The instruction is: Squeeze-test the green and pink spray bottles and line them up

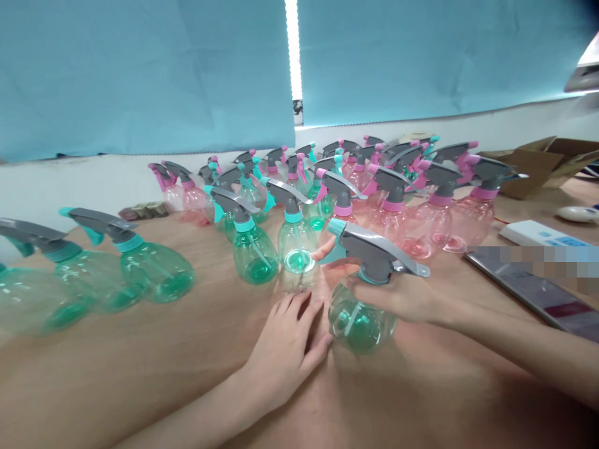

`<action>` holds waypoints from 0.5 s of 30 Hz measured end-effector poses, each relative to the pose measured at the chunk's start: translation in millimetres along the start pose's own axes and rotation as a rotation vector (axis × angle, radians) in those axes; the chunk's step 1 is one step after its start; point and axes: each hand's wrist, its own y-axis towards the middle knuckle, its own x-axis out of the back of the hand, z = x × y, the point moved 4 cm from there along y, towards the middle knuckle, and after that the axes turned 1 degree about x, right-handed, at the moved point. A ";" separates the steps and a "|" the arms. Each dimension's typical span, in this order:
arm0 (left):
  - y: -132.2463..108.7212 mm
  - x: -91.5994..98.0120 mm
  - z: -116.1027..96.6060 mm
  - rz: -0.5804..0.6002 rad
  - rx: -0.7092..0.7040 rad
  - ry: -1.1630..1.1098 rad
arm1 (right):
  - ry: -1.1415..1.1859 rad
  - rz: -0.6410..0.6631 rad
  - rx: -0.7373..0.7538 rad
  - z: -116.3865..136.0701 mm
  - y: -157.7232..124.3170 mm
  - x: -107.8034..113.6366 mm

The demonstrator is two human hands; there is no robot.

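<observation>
My right hand (393, 296) is wrapped round the neck of a green spray bottle (360, 321) with a grey head and turquoise nozzle. That bottle stands upright near the front of the table, its trigger pointing left. My left hand (290, 340) lies flat on the wood just left of it, fingers spread and holding nothing. Beyond my hands are a green spray bottle (255, 255) and a paler green one (298, 240), both upright. Whether the held bottle's base touches the table I cannot tell.
Several pink spray bottles (388, 218) crowd the back right. Further green bottles (156, 268) stand at the left. On the right are a phone (528, 287), a white box (538, 237), a white computer mouse (578, 214) and an open cardboard box (528, 165). Blue blinds (150, 75) hang behind.
</observation>
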 end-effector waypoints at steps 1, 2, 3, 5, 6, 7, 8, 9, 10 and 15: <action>-0.4 -0.2 -0.1 0.001 0.000 0.001 | -0.013 -0.003 -0.018 -2.1 -0.3 -0.6; -0.8 -0.4 -0.3 0.004 -0.001 0.003 | -0.018 -0.014 -0.033 -3.7 -0.6 -0.9; -1.2 -0.7 -0.4 0.005 -0.003 0.005 | -0.017 -0.027 -0.039 -4.7 -0.7 -1.2; -1.7 -1.1 -0.4 0.005 -0.005 0.009 | -0.009 -0.047 -0.024 -5.0 -0.2 -1.8; -1.7 -1.2 -0.2 0.004 -0.005 0.010 | -0.004 -0.049 -0.004 -4.5 0.4 -2.3; -1.5 -1.2 -0.1 0.001 -0.005 0.012 | 0.000 -0.050 0.020 -3.8 1.1 -2.7; -1.3 -1.2 0.1 0.000 -0.005 0.012 | 0.005 -0.056 0.044 -3.0 1.8 -2.8; -1.0 -1.0 0.1 -0.002 -0.007 0.012 | 0.015 -0.061 0.065 -2.3 2.4 -2.8; -0.7 -0.8 0.1 -0.003 -0.009 0.011 | 0.028 -0.063 0.079 -1.8 2.7 -2.9; 0.0 -0.3 -0.3 0.011 -0.001 0.007 | 0.020 -0.057 0.070 -1.4 1.3 -3.0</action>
